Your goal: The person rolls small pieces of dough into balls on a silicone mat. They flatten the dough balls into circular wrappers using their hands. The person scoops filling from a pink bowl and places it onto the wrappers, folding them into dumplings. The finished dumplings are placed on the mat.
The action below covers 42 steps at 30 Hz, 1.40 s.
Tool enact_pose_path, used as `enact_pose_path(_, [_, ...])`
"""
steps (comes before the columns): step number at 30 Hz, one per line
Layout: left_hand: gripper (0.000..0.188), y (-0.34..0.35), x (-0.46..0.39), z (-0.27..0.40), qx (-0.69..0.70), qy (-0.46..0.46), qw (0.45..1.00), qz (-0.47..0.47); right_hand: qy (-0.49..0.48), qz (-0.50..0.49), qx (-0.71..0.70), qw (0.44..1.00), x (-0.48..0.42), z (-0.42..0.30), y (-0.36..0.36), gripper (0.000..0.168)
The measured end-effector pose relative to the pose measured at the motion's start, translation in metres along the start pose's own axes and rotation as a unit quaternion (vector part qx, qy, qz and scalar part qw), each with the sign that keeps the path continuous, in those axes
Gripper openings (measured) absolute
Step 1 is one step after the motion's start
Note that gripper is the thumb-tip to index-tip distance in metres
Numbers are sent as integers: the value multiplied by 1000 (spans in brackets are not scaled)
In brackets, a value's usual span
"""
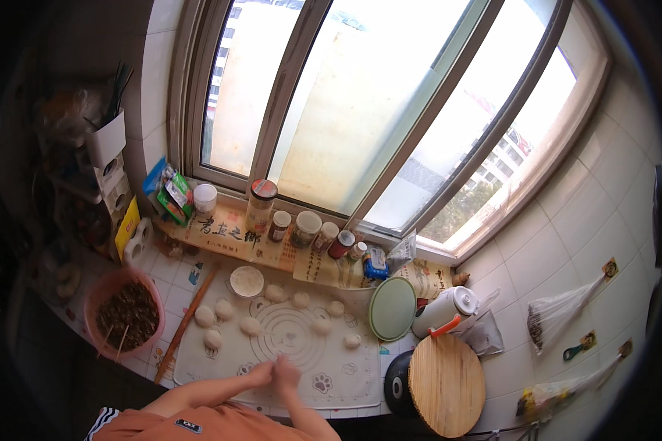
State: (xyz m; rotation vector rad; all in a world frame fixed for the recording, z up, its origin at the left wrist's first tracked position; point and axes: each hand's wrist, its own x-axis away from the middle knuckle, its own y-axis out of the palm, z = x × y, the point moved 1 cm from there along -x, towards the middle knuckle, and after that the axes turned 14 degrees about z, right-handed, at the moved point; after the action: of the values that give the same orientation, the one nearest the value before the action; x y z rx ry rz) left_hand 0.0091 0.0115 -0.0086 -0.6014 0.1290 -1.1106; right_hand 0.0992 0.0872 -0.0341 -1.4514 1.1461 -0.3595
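My left hand (261, 373) and my right hand (286, 372) meet above the front of a pale printed pastry mat (342, 388). Both look closed, fingers drawn in; the right one is blurred, and whether anything lies between them is hidden. Beyond them, several round dough balls (250, 326) lie spread over the mat. A small bowl of white flour (246, 281) sits at the mat's back edge. Along the mat's left side lies a wooden rolling pin (186, 324). Farther left, a pink basin (157, 325) holds dark chopped filling (128, 308) with two chopsticks (122, 342) in it.
Jars (308, 229) and packets line the windowsill behind the mat. On the right stand a green round lid or tray (392, 308), a white jug (447, 311) with an orange handle, and a round wooden board (447, 386) against a black appliance (398, 384). Bags (562, 314) hang on the tiled wall.
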Motion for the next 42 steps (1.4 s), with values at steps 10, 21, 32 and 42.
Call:
enact_pose_path(10, [32,-12,-5,56,-173,-18,981,-86,448,103,-431,777,-8,32,-10,32])
enact_pose_path(21, [24,16,-13,-31,-30,-12,997,-63,25,45,-33,998,5,6,-16,29])
enact_pose_path(32, [32,15,-6,34,-207,-8,978,-17,367,76,-356,856,-16,34,-11,36])
enact_pose_path(42, [23,31,-12,-30,7,-39,999,4,7,26,-78,997,7,13,-32,25])
